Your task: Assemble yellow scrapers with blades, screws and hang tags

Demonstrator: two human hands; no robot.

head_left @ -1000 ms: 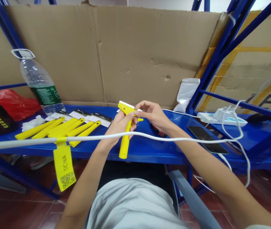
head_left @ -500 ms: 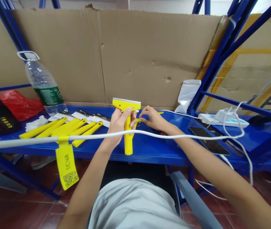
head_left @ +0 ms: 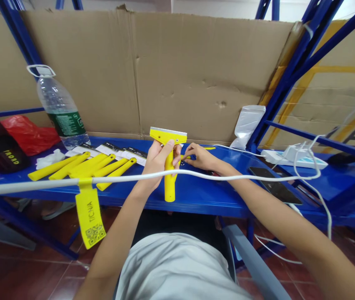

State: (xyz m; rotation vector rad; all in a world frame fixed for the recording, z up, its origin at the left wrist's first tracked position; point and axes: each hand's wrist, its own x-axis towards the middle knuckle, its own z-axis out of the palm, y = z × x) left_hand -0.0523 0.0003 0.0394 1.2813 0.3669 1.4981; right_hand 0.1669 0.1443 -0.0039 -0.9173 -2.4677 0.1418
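My left hand point(head_left: 156, 160) is closed round a yellow scraper point(head_left: 169, 183), held upright with its wide head and metal blade at the top. Just right of the scraper's neck, my right hand point(head_left: 198, 156) is closed in a pinch on a small yellow-and-dark piece point(head_left: 190, 157). Fingers cover most of that piece, and its kind is unclear. Several yellow handles point(head_left: 115, 171) lie side by side on the blue table point(head_left: 208, 196) to the left. Behind them are black-and-white cards point(head_left: 135, 155).
A white cable point(head_left: 127, 178) with a yellow tag point(head_left: 90, 216) crosses in front of my hands. A water bottle point(head_left: 63, 110), a red bag point(head_left: 29, 133) and a black case point(head_left: 1, 146) stand left. To the right are a phone point(head_left: 274, 185) and a power strip point(head_left: 293, 157). Cardboard point(head_left: 211, 75) walls the back.
The right hand's fingers have shifted slightly, and more of the small yellow-and-dark piece shows between them. The scraper stays in my left hand. The whole view has moved a little.
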